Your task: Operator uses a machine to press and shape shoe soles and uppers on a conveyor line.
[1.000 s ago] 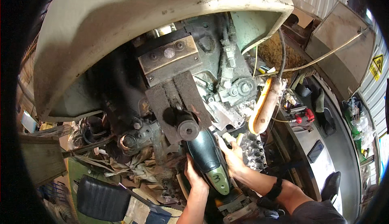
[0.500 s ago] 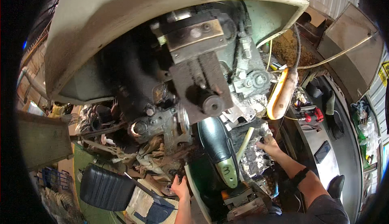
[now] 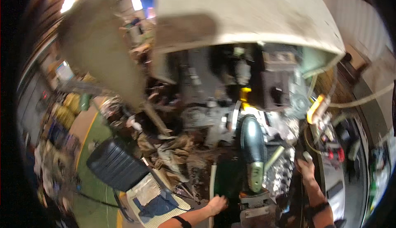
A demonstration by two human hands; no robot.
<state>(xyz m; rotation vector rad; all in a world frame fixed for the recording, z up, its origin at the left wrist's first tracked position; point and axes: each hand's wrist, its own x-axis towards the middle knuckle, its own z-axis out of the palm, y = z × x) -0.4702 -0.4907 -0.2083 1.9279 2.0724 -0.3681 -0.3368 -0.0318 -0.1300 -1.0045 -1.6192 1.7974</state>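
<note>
A glossy dark shoe (image 3: 252,139) sits on a pale green last (image 3: 256,176) at the middle of the machine, toe pointing away from me. My left hand (image 3: 218,204) is closed with fingers curled, beside the light edge of a dark green panel (image 3: 226,176). Whether anything is in it is hidden. To the right of the machine, my right hand (image 3: 305,168) has its fingers bent at a small whitish knob-like piece (image 3: 307,156); motion blurs the grip. Between the shoe and that hand slants a pale green bar (image 3: 274,157).
A big cream machine hood (image 3: 247,17) overhangs the work. At left stands a black padded chair (image 3: 113,164) beside a cloth-covered surface (image 3: 154,203). A yellow-and-white lamp (image 3: 317,109) hangs right of the machine. Red tools (image 3: 334,153) lie on the right bench.
My view has swung left, so the machine and shoe appear farther right. A yellow part now shows behind the toe. The left hand has come over to the green panel; the right hand has left the machine's side.
</note>
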